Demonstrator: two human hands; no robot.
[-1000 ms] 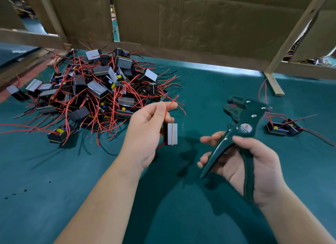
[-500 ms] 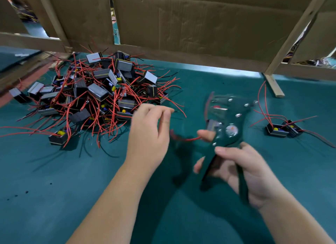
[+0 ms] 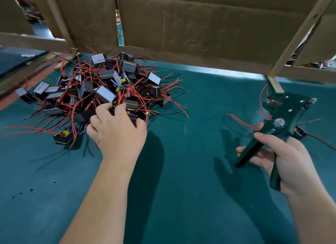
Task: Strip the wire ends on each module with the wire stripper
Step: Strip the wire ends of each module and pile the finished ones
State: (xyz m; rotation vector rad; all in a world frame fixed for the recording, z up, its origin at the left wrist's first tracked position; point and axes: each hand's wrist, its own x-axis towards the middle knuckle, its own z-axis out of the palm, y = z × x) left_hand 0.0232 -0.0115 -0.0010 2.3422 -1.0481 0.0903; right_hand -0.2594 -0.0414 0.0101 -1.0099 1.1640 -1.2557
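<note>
Where the left grip (image 3: 118, 133) lands: on the near edge of the pile (image 3: 109, 87), fingers bent down among red wires (image 3: 125, 95), thumb held apart. I cannot tell whether the fingertips pinch anything.
Right grip (image 3: 283, 163): clenched round the handles of the stripper (image 3: 283, 116), held above the counter (image 3: 181, 180), its jaws parted and pointing up and to the left.
Pile: small dark modules with grey faces, heaped at the far left of the counter, wires sticking out all round.
Right modules (image 3: 300, 132): a few lie just behind the stripper, wires trailing.
Handling: each module looks light and rigid, its wires thin, limp and tangled with neighbours. It is probably best taken by the block's body and lifted slowly so snagged wires slip free. The exposed parts on some look fragile.
Hidden: the left fingertips, the lower modules in the pile, and most of the right modules behind the stripper. Wire ends are too fine to tell stripped from unstripped.
Backdrop: cardboard (image 3: 200, 25) on wooden slats walls off the counter's far edge.
</note>
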